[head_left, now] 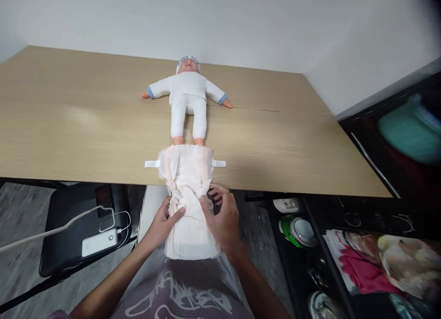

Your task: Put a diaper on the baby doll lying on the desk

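Observation:
An unfolded white diaper (191, 172) lies partly on the table's front edge, its two side tabs spread out, its near half hanging over toward my lap. My left hand (167, 222) grips its left side, thumb on top and fingers underneath. On the right side my right hand (222, 215) presses its thumb on the diaper, while its other fingers are beside and behind the edge. A baby doll (188, 91) in white clothes with blue cuffs and a printed headband lies on its back just beyond, arms spread. The diaper's far edge meets the doll's feet.
The wooden table (86, 139) reaches back to a white wall. At lower left, a white power bank (99, 243) with cables and a dark phone (104, 199) rest on a black chair (65, 231). Shelves on the right hold a pink cloth (365, 268), plastic bags and containers.

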{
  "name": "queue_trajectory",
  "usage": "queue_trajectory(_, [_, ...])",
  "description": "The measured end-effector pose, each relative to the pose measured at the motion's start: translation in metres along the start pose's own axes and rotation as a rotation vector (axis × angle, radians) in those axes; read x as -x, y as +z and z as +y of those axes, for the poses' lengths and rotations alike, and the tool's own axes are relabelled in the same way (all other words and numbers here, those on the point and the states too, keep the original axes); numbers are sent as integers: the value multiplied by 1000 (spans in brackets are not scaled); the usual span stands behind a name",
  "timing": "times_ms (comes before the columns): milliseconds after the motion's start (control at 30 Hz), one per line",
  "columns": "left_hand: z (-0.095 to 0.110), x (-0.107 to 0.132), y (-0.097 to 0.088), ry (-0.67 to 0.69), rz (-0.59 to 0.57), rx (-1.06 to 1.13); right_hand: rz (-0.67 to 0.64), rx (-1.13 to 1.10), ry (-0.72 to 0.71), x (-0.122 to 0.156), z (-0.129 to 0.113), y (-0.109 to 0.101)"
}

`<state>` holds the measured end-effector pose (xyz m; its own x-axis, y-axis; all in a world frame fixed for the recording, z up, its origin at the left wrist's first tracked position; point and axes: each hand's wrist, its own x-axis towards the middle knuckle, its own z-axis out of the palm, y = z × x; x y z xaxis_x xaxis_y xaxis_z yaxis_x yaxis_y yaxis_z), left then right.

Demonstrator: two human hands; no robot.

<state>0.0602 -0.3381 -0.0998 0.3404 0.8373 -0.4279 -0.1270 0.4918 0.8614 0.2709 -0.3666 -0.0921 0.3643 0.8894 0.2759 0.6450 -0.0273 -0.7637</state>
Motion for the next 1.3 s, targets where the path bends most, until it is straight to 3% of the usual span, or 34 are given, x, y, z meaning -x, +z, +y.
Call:
queue_trajectory(67, [1, 1, 1, -8, -1, -27, 60, 60, -142, -10, -4, -2])
queue_trajectory(133, [2, 0, 1, -2, 4, -57, 26, 80, -260, -24, -12, -3])
queue_trajectory(300, [-1, 2, 3, 15, -17, -130, -297, 132, -410, -65, -31, 14])
queue_trajectory(400, [-3, 9, 2, 30, -18, -260, -429, 189, -424, -81, -30, 33])
queue_trajectory(500, [6, 19, -3, 98, 17, -540, -494, 229, -382, -85, -23, 47])
queue_trajectory(667, [46, 14, -24, 314, 22, -1012, -499, 286, -349, -80, -17, 52])
queue_trajectory(800, [93, -27, -43, 577, 35, -1196, -482, 293, -347, -78, -17, 53])
queue_trajectory(900, [130, -80, -48, 805, 160, -1302, -461, 286, -347, -77, -16, 56])
queue_trajectory(967, [152, -119, -45, 907, 124, -1377, -447, 291, -347, -77, -15, 57])
queue_trajectory(1033, [170, -156, -38, 962, -15, -1472, -441, 300, -345, -77, -16, 58])
queue_trajectory(1133, [187, -198, -23, 1001, -340, -1638, -451, 309, -346, -76, -17, 58])
queue_trajectory(1200, [194, -216, -15, 1013, -528, -1703, -458, 309, -348, -76, -19, 58])
queue_trajectory(1300, [199, -233, -6, 1017, -663, -1691, -473, 303, -347, -75, -21, 56])
